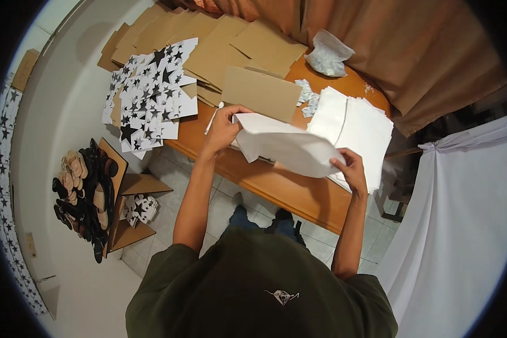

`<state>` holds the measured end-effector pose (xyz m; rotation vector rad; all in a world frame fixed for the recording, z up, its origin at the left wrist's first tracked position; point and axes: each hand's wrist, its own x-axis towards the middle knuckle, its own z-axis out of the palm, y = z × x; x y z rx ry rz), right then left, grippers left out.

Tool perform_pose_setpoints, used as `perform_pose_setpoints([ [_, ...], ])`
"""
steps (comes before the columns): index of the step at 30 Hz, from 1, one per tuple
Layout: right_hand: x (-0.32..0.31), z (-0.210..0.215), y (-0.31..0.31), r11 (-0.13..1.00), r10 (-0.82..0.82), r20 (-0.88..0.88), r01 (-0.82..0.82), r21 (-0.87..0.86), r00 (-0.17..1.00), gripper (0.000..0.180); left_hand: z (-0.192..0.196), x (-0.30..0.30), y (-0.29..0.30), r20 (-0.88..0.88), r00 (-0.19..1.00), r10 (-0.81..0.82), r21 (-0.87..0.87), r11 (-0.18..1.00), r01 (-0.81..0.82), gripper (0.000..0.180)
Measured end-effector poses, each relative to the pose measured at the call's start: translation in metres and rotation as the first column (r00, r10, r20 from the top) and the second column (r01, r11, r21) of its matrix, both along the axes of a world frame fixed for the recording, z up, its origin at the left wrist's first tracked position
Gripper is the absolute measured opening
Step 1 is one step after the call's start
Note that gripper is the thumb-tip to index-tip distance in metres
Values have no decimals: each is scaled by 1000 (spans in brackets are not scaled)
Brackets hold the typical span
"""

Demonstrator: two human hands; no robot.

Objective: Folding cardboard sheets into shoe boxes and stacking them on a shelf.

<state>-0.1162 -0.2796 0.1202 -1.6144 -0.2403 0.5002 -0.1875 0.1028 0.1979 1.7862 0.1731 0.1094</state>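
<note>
A white sheet of paper is stretched between my two hands above the front of the wooden table. My left hand pinches its left end, where a corner folds down. At the other end, my right hand grips the edge between thumb and fingers, and the sheet bows there. Just behind the paper lies a flat piece of brown cardboard. A thin white stick-like item shows beside my left hand; its kind is unclear. To the right, near my right hand, sits a stack of white sheets.
Star-printed white pieces cover the table's left end, with overlapping cardboard sheets behind. A clear plastic bag and small printed packets lie at the back. Shoes fill a rack at left; a white cloth hangs at right.
</note>
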Motion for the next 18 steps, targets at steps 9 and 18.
perform_pose_setpoints([
  [9,-50,-44,87,964,-242,-161,257,75,957,46,-53,-41,102,-121,992,23,-553,828,-87,13],
  [18,-69,-62,146,838,-529,-176,543,43,830,32,-100,-61,165,-297,955,-2,-359,927,-110,17],
])
